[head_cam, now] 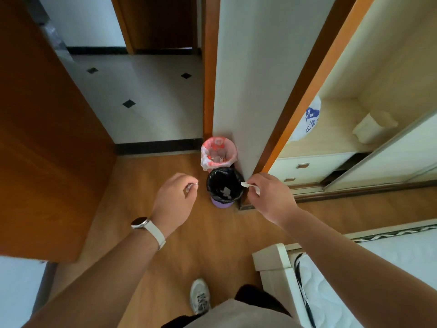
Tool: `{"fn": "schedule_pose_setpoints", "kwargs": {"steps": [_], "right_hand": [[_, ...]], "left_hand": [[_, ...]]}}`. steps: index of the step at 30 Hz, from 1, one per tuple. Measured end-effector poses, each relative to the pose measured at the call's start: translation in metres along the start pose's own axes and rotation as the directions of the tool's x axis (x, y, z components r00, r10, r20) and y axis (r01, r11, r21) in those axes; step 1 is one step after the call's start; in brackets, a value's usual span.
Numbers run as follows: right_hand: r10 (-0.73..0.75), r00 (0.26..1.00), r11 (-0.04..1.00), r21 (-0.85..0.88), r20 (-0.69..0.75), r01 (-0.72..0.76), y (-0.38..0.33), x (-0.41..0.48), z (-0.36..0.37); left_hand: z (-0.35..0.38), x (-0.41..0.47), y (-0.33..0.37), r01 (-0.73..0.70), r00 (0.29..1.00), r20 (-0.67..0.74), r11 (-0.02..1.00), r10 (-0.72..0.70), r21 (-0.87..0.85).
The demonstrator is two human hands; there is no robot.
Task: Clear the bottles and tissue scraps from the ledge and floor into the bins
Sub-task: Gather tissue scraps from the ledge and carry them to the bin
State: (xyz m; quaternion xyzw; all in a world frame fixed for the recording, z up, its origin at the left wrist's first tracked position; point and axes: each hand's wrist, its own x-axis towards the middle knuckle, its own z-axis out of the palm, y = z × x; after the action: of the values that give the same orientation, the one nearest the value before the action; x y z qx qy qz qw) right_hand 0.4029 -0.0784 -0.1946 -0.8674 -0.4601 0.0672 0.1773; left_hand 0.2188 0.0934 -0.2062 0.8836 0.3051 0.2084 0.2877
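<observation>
Two bins stand on the wood floor against the wall corner. The nearer purple bin has a black liner with a pale scrap lying inside. Behind it, the bin with a pink-and-white liner holds clear bottles. My left hand hovers just left of the black-lined bin and pinches a small white tissue scrap. My right hand is at that bin's right rim, pinching another white tissue scrap that pokes over the opening.
An open wooden door fills the left side. A white wall pillar rises behind the bins. To the right is an open wardrobe with a plastic bag, drawers and a sliding door. A bed corner and my shoe are below.
</observation>
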Motion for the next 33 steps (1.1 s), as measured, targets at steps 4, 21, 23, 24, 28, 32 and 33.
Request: {"fn": "schedule_pose_setpoints", "kwargs": {"steps": [4,21,23,24,28,32,33], "right_hand": [[0.018,1.000,1.000,0.001,-0.022,-0.018,0.007,0.033,0.004],[0.057,0.993,0.989,0.133,0.101,-0.070,0.101,0.215,0.078],[0.069,0.991,0.986,0.141,0.117,-0.085,0.108,0.232,0.088],[0.078,0.989,0.985,0.143,0.127,-0.096,0.111,0.240,0.094],[0.092,0.981,0.980,0.159,0.169,-0.120,0.129,0.260,0.132],[0.151,0.961,0.973,0.138,0.231,-0.187,0.158,0.273,0.201],[0.168,0.956,0.970,0.133,0.242,-0.204,0.166,0.275,0.222]], "left_hand": [[0.010,0.038,-0.011,0.012,1.000,0.023,1.000,-0.012,-0.016],[0.125,0.211,-0.052,0.083,0.980,0.184,0.996,-0.074,-0.042],[0.138,0.227,-0.060,0.098,0.978,0.188,0.994,-0.087,-0.053],[0.146,0.235,-0.066,0.102,0.978,0.189,0.993,-0.089,-0.061],[0.188,0.258,-0.103,0.116,0.976,0.192,0.992,-0.105,-0.046],[0.255,0.271,-0.164,0.186,0.959,0.223,0.982,-0.176,-0.027],[0.275,0.271,-0.180,0.174,0.958,0.237,0.984,-0.161,-0.037]]}}
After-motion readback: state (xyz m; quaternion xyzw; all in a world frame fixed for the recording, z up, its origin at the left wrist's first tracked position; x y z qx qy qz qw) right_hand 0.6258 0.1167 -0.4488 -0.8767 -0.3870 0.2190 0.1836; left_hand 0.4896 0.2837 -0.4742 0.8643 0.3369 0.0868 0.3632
